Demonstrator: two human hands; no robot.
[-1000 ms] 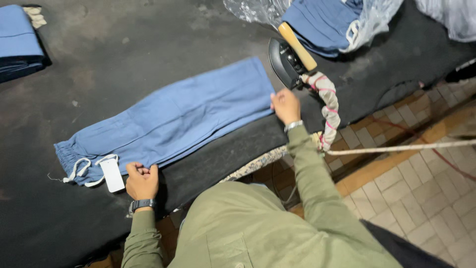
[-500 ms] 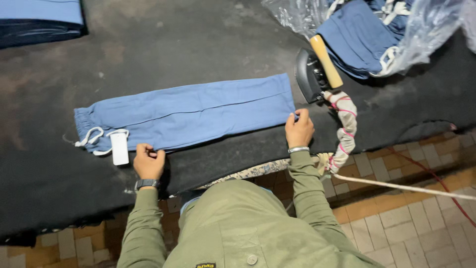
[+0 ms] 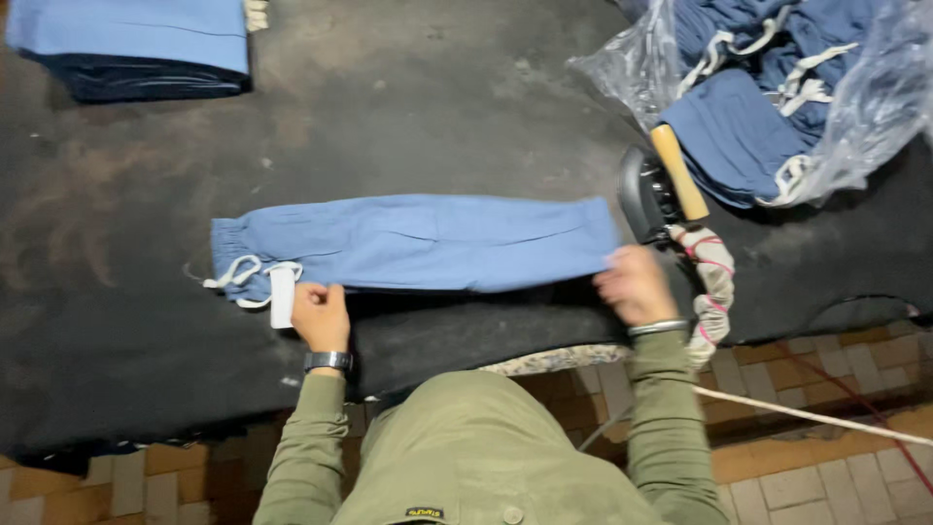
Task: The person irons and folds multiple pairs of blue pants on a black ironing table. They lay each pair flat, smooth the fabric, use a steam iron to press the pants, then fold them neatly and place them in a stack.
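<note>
A pair of light blue trousers (image 3: 418,243) lies folded lengthwise on a dark padded table (image 3: 437,107), waistband to the left with white drawstrings and a white tag (image 3: 282,295). My left hand (image 3: 320,316) pinches the near edge by the waistband, beside the tag. My right hand (image 3: 637,284) grips the near corner at the leg end. Both sleeves are olive green, and a watch sits on my left wrist.
An iron with a wooden handle (image 3: 661,190) rests just right of the trousers, its cloth-wrapped cord (image 3: 712,282) hanging off the table edge. A clear plastic bag of dark blue garments (image 3: 787,97) lies at the back right. Folded blue garments (image 3: 136,44) are stacked at the back left. Tiled floor below.
The view has shifted so the trousers now lie level across the table. Both hands stayed on the near edge, straightening the cloth and drawing it toward me.
</note>
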